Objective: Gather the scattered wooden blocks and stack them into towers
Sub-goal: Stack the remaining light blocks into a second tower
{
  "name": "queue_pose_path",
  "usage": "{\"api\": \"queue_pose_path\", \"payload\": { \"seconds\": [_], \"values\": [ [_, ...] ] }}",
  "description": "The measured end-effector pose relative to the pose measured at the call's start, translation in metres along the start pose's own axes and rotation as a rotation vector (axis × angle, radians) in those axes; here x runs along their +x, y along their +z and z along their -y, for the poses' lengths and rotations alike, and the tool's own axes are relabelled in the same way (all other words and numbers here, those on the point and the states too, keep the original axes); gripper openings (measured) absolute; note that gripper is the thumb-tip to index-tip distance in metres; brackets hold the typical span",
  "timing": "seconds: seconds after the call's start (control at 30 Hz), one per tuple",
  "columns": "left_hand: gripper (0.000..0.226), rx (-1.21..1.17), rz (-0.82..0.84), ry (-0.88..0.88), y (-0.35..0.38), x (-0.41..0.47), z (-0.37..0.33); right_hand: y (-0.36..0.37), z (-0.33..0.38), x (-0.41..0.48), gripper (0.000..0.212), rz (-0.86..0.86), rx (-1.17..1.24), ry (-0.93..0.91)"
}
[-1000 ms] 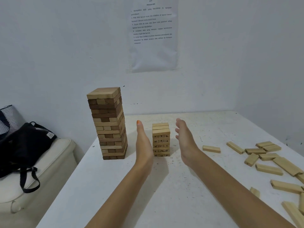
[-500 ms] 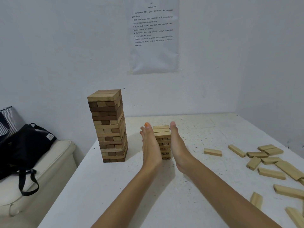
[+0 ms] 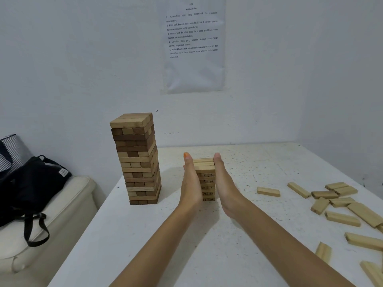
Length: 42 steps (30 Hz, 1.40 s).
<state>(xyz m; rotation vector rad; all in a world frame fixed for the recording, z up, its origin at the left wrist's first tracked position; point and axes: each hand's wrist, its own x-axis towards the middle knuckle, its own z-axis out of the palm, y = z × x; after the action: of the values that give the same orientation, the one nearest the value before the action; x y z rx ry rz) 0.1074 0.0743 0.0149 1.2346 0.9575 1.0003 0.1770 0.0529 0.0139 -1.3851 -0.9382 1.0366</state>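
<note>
Left hand (image 3: 190, 183), right hand (image 3: 224, 183) flat, fingers straight, pressing sides of short pale numbered-block tower (image 3: 206, 179)

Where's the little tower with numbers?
In the head view, the little tower stands between the left hand and right hand, right of the tall tower.

black bag (image 3: 31, 189), wall notice (image 3: 193, 44), cushion (image 3: 68, 201)
</note>
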Motion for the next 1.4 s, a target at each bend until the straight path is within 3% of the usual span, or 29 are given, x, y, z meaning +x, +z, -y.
{"api": "queue_pose_path", "payload": {
  "seconds": [0.1, 0.33, 0.47, 0.63, 0.97, 1.07, 1.17, 1.4],
  "values": [
    [0.033, 0.022, -0.012, 0.034, 0.003, -0.019, -0.017, -0.003, -0.006, 0.005, 0.067, -0.016, 0.009, -0.006],
    [0.041, -0.048, -0.049, -0.003, 0.010, -0.018, -0.014, -0.006, -0.002, -0.002, 0.064, 0.032, 0.045, -0.016],
    [0.032, -0.035, -0.045, 0.007, 0.011, -0.019, -0.016, -0.003, 0.002, -0.006, 0.048, -0.006, 0.102, -0.001],
    [0.028, -0.026, -0.042, 0.027, 0.010, -0.020, -0.016, -0.002, -0.001, -0.005, 0.055, 0.004, 0.094, 0.000],
    [0.034, -0.044, -0.014, 0.019, 0.006, -0.027, -0.022, -0.004, 0.008, -0.014, 0.054, -0.028, 0.071, -0.035],
    [0.063, -0.013, -0.060, 0.026, 0.001, -0.028, -0.016, -0.010, 0.017, -0.024, 0.059, -0.047, 0.076, -0.039],
    [0.058, -0.004, -0.125, 0.126, 0.001, -0.034, -0.012, -0.018, 0.019, -0.029, 0.058, -0.090, 0.070, -0.053],
    [0.043, 0.040, 0.067, 0.271, 0.027, -0.080, -0.013, -0.062, 0.013, -0.075, 0.035, -0.262, 0.035, -0.253]
  ]
}}
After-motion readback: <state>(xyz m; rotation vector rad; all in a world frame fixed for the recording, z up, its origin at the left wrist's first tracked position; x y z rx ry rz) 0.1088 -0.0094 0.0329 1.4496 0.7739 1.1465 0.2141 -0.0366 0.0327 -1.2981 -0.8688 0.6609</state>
